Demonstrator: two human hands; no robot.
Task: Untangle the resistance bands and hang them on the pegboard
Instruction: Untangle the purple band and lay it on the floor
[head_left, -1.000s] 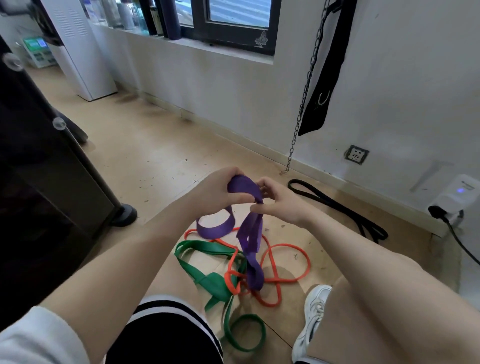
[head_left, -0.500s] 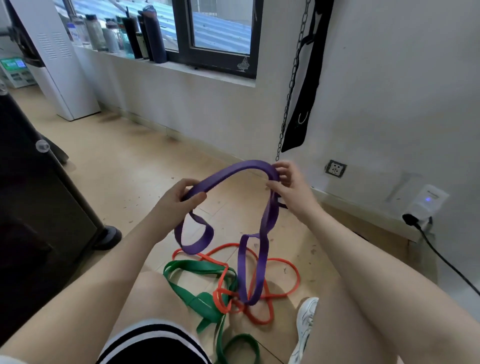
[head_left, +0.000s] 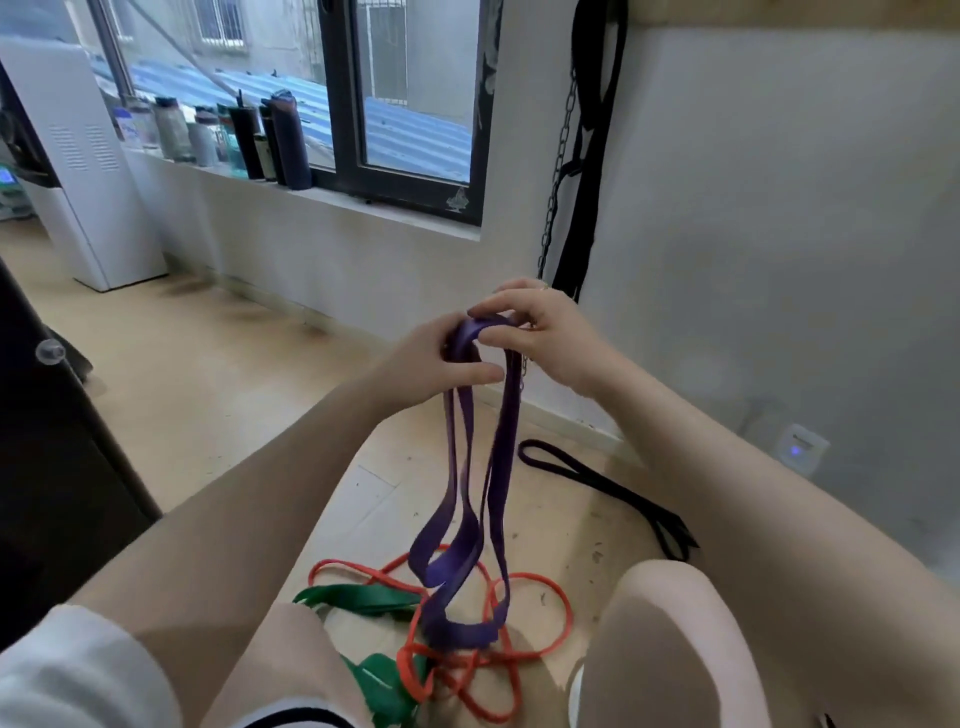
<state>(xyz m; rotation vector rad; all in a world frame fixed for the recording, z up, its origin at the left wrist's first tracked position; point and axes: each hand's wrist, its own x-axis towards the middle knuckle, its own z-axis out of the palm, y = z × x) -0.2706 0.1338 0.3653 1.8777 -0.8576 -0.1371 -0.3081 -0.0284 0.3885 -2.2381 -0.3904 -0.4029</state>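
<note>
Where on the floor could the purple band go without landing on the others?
Bare wooden floor lies left, between the black cabinet and the windowsill wall. It is crowded below the hands, where the orange band and green band tangle.

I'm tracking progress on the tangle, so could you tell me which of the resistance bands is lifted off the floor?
The purple band, held by both hands; orange, green and black lie on the floor.

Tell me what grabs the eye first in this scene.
The purple band stands out, held up at centre by the left hand and right hand, its loops hanging to the floor. Beneath it, an orange band and green band lie tangled between the person's knees.
</note>
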